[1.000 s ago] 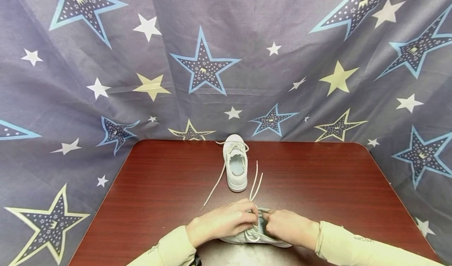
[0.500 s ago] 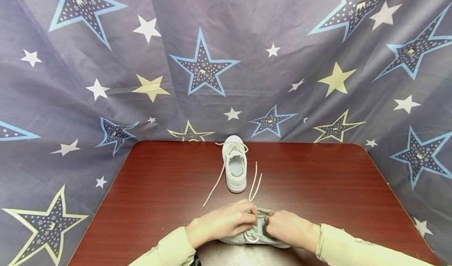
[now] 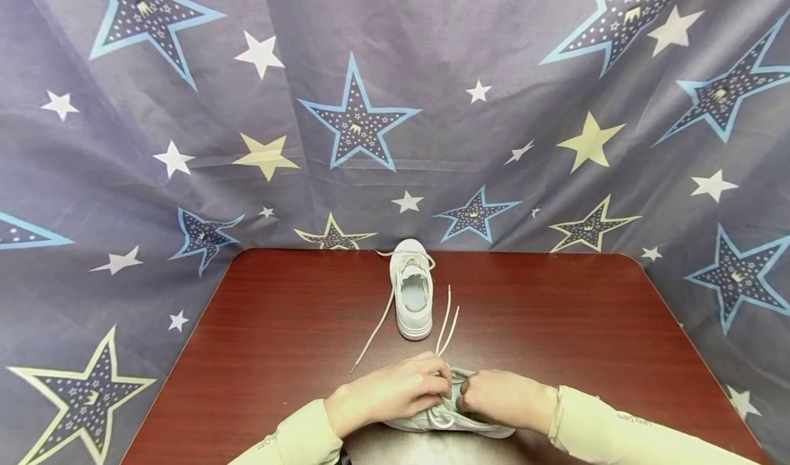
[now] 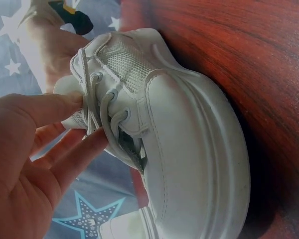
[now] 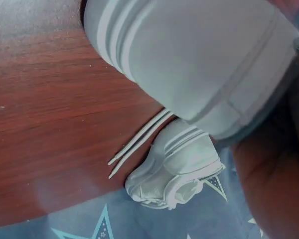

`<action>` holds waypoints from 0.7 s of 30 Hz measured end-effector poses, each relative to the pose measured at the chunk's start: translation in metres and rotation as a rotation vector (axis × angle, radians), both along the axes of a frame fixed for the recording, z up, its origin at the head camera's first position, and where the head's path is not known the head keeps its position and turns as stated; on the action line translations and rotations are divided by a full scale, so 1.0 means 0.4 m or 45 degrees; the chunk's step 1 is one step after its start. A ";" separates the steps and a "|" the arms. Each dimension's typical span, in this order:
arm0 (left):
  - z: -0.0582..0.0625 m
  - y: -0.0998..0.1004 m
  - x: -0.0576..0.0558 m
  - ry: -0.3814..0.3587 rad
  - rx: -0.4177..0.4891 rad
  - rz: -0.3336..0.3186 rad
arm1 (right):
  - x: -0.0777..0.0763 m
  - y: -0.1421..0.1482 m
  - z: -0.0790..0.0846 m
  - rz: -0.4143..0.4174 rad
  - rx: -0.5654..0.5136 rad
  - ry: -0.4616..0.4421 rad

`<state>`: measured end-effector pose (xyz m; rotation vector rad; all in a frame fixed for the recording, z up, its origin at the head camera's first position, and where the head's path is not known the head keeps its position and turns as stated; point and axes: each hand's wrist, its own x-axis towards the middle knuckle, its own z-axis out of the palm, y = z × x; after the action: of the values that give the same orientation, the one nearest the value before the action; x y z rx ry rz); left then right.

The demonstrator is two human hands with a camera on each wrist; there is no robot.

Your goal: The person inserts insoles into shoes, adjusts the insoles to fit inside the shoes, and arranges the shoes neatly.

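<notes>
A white lace-up sneaker [image 3: 426, 419] lies crosswise at the near side of the table, its toe to the left. My left hand [image 3: 398, 387] is over its front. In the left wrist view, my left thumb and fingers pinch the shoelaces [image 4: 89, 99] beside the raised tongue [image 4: 67, 88]. My right hand [image 3: 506, 400] curls over the collar at the heel end, its fingertips hidden inside the opening. In the right wrist view, that hand [image 5: 274, 159] is dark beside the heel [image 5: 189, 55]. Two loose lace ends [image 3: 447, 328] trail away across the table.
A second white sneaker [image 3: 415, 321] stands at the table's far edge, toe to the curtain, one loose lace [image 3: 375, 341] trailing left. The reddish-brown table [image 3: 278, 314] meets a star-patterned curtain [image 3: 370, 197] behind.
My right hand has shifted slightly left and deeper into the shoe opening; its index finger no longer shows at the far rim. My left hand keeps its place on the laces.
</notes>
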<state>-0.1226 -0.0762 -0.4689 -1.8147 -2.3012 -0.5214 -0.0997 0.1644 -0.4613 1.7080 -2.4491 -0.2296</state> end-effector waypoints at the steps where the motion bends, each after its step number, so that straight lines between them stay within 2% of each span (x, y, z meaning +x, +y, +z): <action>1: 0.000 0.000 0.000 -0.003 0.001 -0.001 | -0.001 0.001 -0.003 -0.008 -0.005 -0.016; 3: 0.000 0.002 0.000 -0.005 0.005 -0.004 | -0.002 0.002 -0.007 -0.023 -0.013 -0.057; 7: 0.001 0.003 0.001 -0.013 0.008 -0.002 | -0.001 0.004 -0.005 -0.010 0.019 -0.071; 12: -0.004 0.004 0.009 -0.033 0.018 0.019 | -0.005 0.013 0.011 0.070 0.006 -0.109; 17: -0.004 0.001 0.018 -0.078 0.037 0.047 | -0.019 0.027 0.022 0.089 -0.222 -0.167; 21: -0.003 -0.007 0.022 -0.158 0.077 0.059 | -0.035 0.032 0.025 0.028 -0.407 -0.121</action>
<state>-0.1137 -0.0790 -0.4700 -1.7440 -2.3728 -0.7070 -0.1137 0.1772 -0.4511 1.6372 -2.3706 0.2395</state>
